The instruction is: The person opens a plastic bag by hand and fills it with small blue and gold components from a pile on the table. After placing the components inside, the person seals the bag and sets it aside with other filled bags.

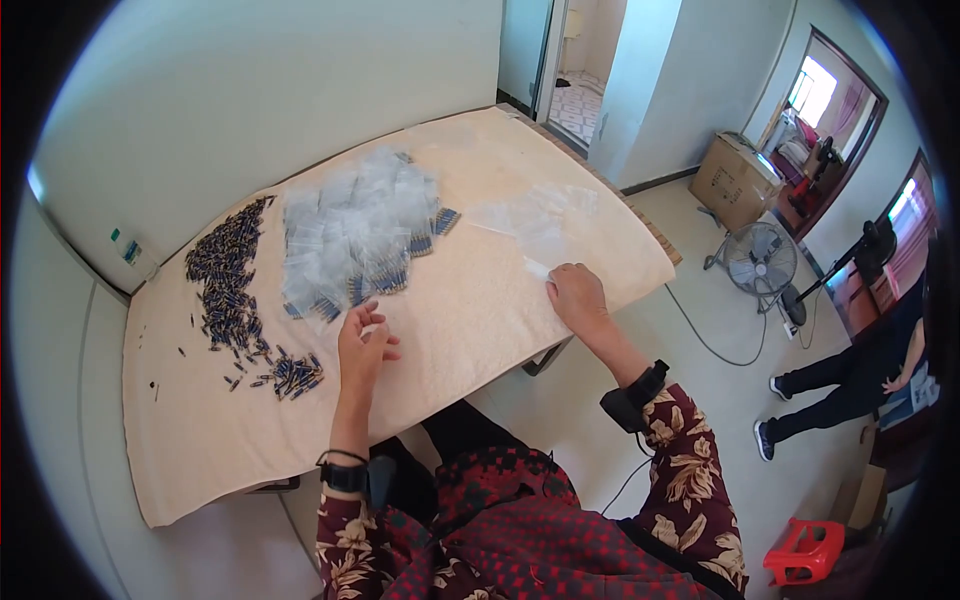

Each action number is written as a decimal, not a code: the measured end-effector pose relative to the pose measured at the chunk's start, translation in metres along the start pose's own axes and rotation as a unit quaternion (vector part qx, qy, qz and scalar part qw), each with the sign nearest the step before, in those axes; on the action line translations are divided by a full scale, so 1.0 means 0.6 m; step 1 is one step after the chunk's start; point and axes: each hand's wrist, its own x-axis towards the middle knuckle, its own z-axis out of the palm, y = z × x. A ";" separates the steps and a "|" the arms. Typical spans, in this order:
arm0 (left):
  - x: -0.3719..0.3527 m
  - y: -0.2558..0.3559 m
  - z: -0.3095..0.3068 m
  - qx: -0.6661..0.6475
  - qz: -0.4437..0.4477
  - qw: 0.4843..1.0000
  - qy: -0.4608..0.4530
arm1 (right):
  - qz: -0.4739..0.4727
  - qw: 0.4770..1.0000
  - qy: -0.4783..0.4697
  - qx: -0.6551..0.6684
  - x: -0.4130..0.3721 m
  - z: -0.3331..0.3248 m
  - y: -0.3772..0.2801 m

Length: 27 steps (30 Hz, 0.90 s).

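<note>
My left hand [364, 347] is at the near edge of a pile of filled clear plastic bags [360, 225]. Its fingers are apart and loosely curled, with nothing visible in them. Rows of small dark-blue and brass-coloured cylindrical pieces show through the bags. Loose pieces of the same kind [228, 260] lie heaped left of the bags, and a smaller cluster [294, 376] sits left of my left hand. On the right, the fingers of my right hand [578, 296] are closed at the end of a clear flat plastic bag [538, 268]. More flat bags [560, 208] lie just beyond it.
A peach cloth [480, 330] covers the table. A plastic bottle [130, 250] stands by the wall at the left. To the right are a floor fan [762, 262], a cardboard box [735, 182], a red stool [806, 552] and another person's legs [835, 385].
</note>
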 end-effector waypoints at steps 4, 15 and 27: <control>-0.081 0.003 -0.013 -0.049 0.016 0.998 -0.018 | -0.002 0.995 0.084 0.052 -0.013 -0.021 -0.034; -0.198 0.002 0.008 -0.061 0.013 0.998 -0.010 | -0.042 0.823 0.131 0.551 -0.044 -0.090 -0.229; -0.250 0.048 -0.006 -0.052 0.080 0.987 0.130 | -0.002 0.532 -0.282 0.799 -0.072 -0.086 -0.370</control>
